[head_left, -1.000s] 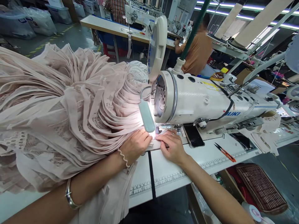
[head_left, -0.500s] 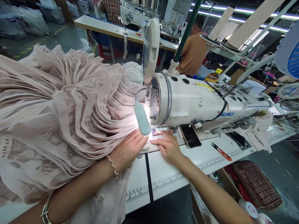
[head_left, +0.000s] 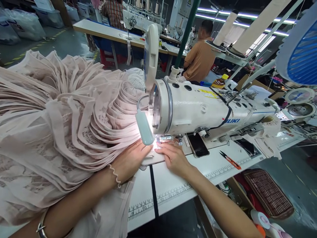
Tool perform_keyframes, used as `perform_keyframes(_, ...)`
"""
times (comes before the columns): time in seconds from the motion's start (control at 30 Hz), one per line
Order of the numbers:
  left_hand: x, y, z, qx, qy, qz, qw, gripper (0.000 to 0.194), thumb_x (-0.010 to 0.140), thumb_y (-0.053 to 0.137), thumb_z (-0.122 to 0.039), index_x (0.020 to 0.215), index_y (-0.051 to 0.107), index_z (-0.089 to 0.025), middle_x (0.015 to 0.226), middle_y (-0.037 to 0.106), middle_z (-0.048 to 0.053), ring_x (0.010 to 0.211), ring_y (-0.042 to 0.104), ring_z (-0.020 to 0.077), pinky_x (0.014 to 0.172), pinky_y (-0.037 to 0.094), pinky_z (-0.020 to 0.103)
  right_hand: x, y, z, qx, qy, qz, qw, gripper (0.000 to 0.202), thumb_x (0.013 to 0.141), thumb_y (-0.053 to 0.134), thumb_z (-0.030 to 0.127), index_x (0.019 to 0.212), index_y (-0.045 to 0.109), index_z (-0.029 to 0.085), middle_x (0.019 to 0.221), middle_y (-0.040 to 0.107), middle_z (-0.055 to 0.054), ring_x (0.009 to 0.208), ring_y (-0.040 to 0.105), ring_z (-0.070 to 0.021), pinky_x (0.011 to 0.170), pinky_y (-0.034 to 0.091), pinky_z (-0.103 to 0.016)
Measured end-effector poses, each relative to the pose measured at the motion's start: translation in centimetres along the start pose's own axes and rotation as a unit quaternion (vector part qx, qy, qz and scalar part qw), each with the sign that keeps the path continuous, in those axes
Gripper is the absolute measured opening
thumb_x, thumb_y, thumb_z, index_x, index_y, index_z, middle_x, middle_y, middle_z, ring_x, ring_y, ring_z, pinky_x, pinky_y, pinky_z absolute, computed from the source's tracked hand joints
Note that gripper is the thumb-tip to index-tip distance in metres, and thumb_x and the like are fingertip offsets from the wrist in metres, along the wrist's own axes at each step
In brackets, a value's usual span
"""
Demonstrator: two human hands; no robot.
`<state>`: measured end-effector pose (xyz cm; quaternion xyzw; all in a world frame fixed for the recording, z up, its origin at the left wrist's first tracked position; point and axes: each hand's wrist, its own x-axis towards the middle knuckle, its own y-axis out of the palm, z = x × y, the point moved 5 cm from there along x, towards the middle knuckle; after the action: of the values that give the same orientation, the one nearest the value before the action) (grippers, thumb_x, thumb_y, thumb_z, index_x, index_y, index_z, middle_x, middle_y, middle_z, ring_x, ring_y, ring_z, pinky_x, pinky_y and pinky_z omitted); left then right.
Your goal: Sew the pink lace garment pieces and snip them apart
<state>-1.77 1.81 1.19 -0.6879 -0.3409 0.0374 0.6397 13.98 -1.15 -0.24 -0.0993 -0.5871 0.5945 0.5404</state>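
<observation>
Apparently midway, I've got left hand [head_left: 132, 158] and right hand [head_left: 175, 159] at the cloth [head_left: 85, 138] by the machine [head_left: 190, 109], fingers close together, grip unclear, finished and unfinished layers indistinguishable.

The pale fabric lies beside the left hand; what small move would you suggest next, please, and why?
I would probably ease the pale fabric gently toward the lit spot with the left hand: that hand lies alongside it, the right hand reaches close to the spot, and the lamp hangs just above.
</observation>
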Motion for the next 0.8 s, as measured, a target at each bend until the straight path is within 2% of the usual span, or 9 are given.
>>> perform_keyframes(0.1,0.0,0.2,0.2,0.005,-0.008,-0.017,1.0,0.035,0.091,0.038,-0.005,0.119,0.054,-0.019,0.123,0.061,0.011,0.117,0.055,0.0232,0.096,0.049,0.039,0.1,0.2,-0.1,-0.009,0.004,0.021,1.0,0.042,0.08,0.04,-0.001,0.104,0.067,0.02,0.119,0.068,-0.007,0.109,0.062,-0.0198,0.1,0.045,-0.041)
perform_keyframes(0.23,-0.1,-0.2,0.1,0.047,-0.027,-0.037,0.998,0.033,0.094,0.041,-0.012,0.125,0.052,-0.019,0.124,0.059,0.011,0.114,0.055,0.024,0.09,0.049,0.036,0.3,0.4,-0.3,-0.018,0.013,0.045,0.999,0.045,0.078,0.039,-0.001,0.109,0.065,0.018,0.125,0.065,-0.008,0.113,0.061,-0.0212,0.1,0.046,-0.041)
perform_keyframes(0.33,-0.4,-0.8,-0.5,0.09,-0.012,-0.061,0.994,0.025,0.096,0.039,-0.013,0.11,0.059,-0.017,0.105,0.064,0.01,0.098,0.058,0.023,0.077,0.048,0.033,0.4,0.5,-0.4,-0.011,0.027,0.061,0.998,0.047,0.078,0.039,0.0,0.114,0.064,0.019,0.129,0.062,-0.008,0.115,0.059,-0.0206,0.1,0.047,-0.039)
perform_keyframes(0.43,-0.6,-1.0,-1.0,0.123,0.005,-0.063,0.99,0.028,0.097,0.035,-0.011,0.092,0.062,-0.018,0.087,0.064,0.006,0.081,0.056,0.0204,0.067,0.043,0.031,0.6,0.6,-0.6,-0.01,0.039,0.077,0.996,0.051,0.079,0.039,0.0,0.119,0.062,0.02,0.131,0.061,-0.007,0.113,0.06,-0.0194,0.099,0.047,-0.037)
perform_keyframes(0.63,-0.6,-0.8,-1.2,0.141,0.009,-0.057,0.988,0.029,0.098,0.036,-0.014,0.084,0.06,-0.018,0.084,0.061,0.006,0.08,0.053,0.02,0.066,0.041,0.031,0.5,1.0,-0.6,-0.083,0.043,0.099,0.991,0.057,0.08,0.035,0.0,0.127,0.058,0.022,0.129,0.062,-0.008,0.108,0.061,-0.0241,0.106,0.037,-0.05)
perform_keyframes(0.8,-0.5,-0.9,-1.5,0.166,0.023,-0.066,0.984,0.027,0.097,0.036,-0.01,0.083,0.058,-0.017,0.081,0.06,0.005,0.078,0.052,0.0201,0.072,0.04,0.033,0.4,1.6,-0.5,-0.139,0.031,0.117,0.983,0.061,0.078,0.032,-0.004,0.131,0.053,0.018,0.129,0.062,-0.01,0.101,0.061,-0.0259,0.091,0.045,-0.042)
